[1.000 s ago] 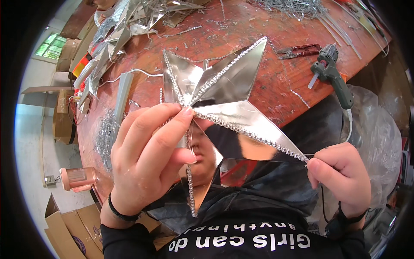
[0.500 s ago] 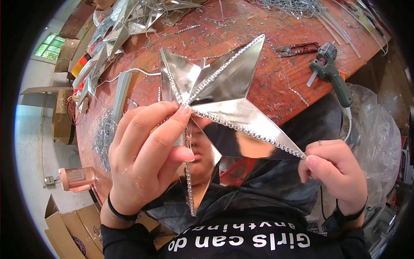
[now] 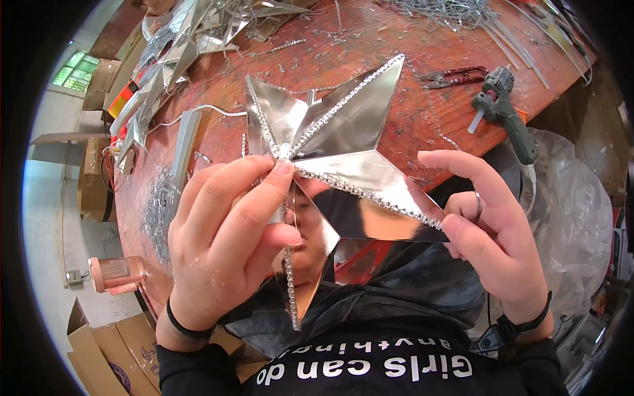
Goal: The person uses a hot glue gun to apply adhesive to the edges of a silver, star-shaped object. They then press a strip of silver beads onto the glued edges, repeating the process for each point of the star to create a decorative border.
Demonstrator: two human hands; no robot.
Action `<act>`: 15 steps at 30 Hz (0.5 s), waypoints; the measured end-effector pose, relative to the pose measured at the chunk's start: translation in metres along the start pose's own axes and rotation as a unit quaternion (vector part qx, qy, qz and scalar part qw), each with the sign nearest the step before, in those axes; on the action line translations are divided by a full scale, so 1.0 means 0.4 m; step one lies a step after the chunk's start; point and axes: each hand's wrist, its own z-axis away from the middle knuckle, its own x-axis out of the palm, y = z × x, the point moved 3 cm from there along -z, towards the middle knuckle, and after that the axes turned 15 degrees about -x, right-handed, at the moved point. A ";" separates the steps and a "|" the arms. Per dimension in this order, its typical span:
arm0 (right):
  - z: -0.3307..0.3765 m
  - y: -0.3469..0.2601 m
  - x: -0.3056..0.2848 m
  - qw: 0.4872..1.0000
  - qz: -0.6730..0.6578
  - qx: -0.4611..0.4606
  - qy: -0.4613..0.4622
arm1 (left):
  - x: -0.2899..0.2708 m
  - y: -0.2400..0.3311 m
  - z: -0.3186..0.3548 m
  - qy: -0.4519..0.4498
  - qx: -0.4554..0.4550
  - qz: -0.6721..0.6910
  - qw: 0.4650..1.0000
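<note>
A mirror-like silver star (image 3: 347, 129) with pointed folded arms is held above my lap and the near table edge. Silver bead trim (image 3: 370, 193) runs along its ridges from the centre outward. The fingertips of my left hand (image 3: 221, 231) are closed on the trim at the star's centre, and the palm side is hidden. My right hand (image 3: 492, 241) pinches the star's right arm close to its tip, thumb on top, covering the tip. Its index finger is lifted away from the star.
On the red-brown table (image 3: 370, 33) lie a green glue gun (image 3: 508, 115), red-handled snips (image 3: 456, 77), clear glue sticks (image 3: 515, 49) and silver tinsel (image 3: 158, 211). More silver stars (image 3: 178, 63) are heaped at the far left, near another person. A pinkish cup (image 3: 117, 274) stands left.
My right hand has slid inward from the tip along the star's right arm, and its index finger has lifted and extended. The left hand stays at the centre.
</note>
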 end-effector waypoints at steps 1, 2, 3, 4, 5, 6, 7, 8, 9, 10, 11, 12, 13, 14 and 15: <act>-0.001 0.006 0.003 1.000 -0.004 -0.013 0.002 | 0.000 -0.001 0.000 0.001 0.000 0.001 1.000; 0.000 0.009 0.004 1.000 -0.002 -0.021 0.004 | 0.001 0.000 0.000 0.000 0.000 0.001 1.000; -0.001 0.011 0.006 1.000 -0.001 -0.029 0.005 | 0.001 0.003 -0.001 0.000 -0.001 0.001 1.000; 0.000 0.012 0.007 0.999 0.007 -0.034 0.006 | 0.001 0.003 -0.001 0.000 -0.002 0.001 1.000; 0.000 0.013 0.007 0.999 0.012 -0.040 0.006 | 0.002 0.002 0.000 0.002 -0.002 0.003 1.000; 0.001 0.014 0.007 0.999 0.017 -0.045 0.005 | 0.005 0.000 0.001 0.004 -0.002 0.005 1.000; 0.002 0.016 0.007 0.999 0.019 -0.051 0.002 | 0.007 -0.001 0.001 0.006 -0.002 0.007 1.000; 0.004 0.018 0.006 0.998 0.024 -0.057 0.000 | 0.006 0.000 0.001 0.005 -0.002 0.004 1.000; 0.005 0.020 0.004 0.998 0.028 -0.063 -0.001 | 0.004 0.000 0.001 0.005 -0.003 0.001 1.000; 0.008 0.024 0.002 0.997 0.035 -0.069 0.000 | 0.004 0.000 0.000 0.005 -0.003 -0.001 1.000; 0.011 0.025 0.001 0.997 0.032 -0.072 -0.002 | 0.004 0.000 0.001 0.006 -0.003 -0.001 1.000; 0.013 0.026 -0.001 0.997 0.030 -0.075 -0.005 | 0.005 0.000 0.001 0.007 -0.003 0.000 1.000; 0.015 0.025 -0.003 0.997 0.019 -0.074 -0.009 | 0.006 -0.001 0.001 0.008 -0.003 0.001 1.000; 0.016 0.023 -0.003 0.998 0.008 -0.056 -0.005 | 0.006 -0.001 0.002 0.009 -0.003 0.000 1.000; 0.018 0.020 -0.003 0.999 -0.003 -0.037 -0.001 | 0.007 -0.002 0.002 0.009 -0.003 -0.001 1.000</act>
